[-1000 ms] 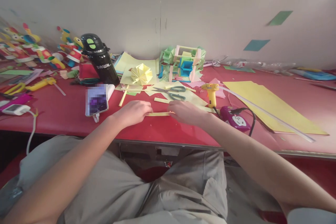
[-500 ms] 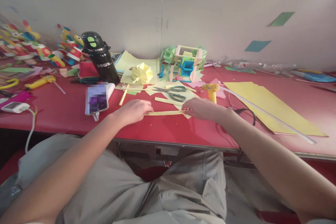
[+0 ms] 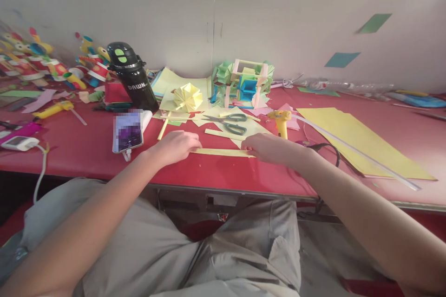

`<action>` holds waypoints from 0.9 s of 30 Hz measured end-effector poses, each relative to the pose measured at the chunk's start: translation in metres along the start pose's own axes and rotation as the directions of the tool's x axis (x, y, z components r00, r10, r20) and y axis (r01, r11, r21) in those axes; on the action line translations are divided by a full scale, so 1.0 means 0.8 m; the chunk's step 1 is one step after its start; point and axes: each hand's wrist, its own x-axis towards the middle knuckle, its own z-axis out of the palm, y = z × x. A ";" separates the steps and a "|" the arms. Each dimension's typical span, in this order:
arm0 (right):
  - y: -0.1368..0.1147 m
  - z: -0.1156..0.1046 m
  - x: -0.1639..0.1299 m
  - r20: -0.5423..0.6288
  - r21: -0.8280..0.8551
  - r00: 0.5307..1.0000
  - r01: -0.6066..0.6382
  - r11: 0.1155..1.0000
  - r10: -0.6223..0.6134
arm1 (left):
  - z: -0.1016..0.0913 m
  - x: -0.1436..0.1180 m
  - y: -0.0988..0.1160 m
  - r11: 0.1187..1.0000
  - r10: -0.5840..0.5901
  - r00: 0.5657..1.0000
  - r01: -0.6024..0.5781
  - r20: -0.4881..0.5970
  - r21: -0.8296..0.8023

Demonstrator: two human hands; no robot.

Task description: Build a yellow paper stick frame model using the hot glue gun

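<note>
From my head view, taking the yellow paper strip (image 3: 221, 152) as the clock's centre, I have it stretched level between my hands, near the front edge of the red tabletop (image 3: 209, 171). My left hand (image 3: 179, 146), at 9 o'clock, pinches one end with its fingers curled in. My right hand (image 3: 261, 147), at 3 o'clock, pinches close to the other end, where a bit of paper shows past my fingertips.

Just beyond, at 12 o'clock, lies a second yellow strip (image 3: 223, 135). Between 12 and 1, the grey-green handled scissors (image 3: 235, 125) rest on paper scraps, and farther out stands a pink-and-yellow paper frame (image 3: 257, 66) with a blue folded piece (image 3: 248, 90). A pleated yellow paper ball (image 3: 188, 97) is at 11 o'clock, and a thin yellow paper tube (image 3: 163, 127) at 10.

Farther off between 10 and 11 stands my black DAWN bottle (image 3: 137, 86); the smartphone (image 3: 128, 134) is between 9 and 10. At 2 o'clock is a yellow glue gun (image 3: 281, 123), and at 3 lie large yellow sheets (image 3: 365, 137) with a long clear stick (image 3: 355, 152) across them.
</note>
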 end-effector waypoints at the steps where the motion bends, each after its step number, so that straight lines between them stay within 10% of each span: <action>1: -0.001 0.002 -0.001 -0.012 -0.022 1.000 -0.010 1.000 0.009 | 0.000 0.000 0.000 1.000 0.001 1.000 -0.001 -0.005 0.017; 27: -0.068 0.026 -0.040 -0.069 -0.320 0.969 -0.245 0.915 0.236 | -0.004 -0.015 0.024 0.978 -0.080 0.996 0.074 0.025 0.194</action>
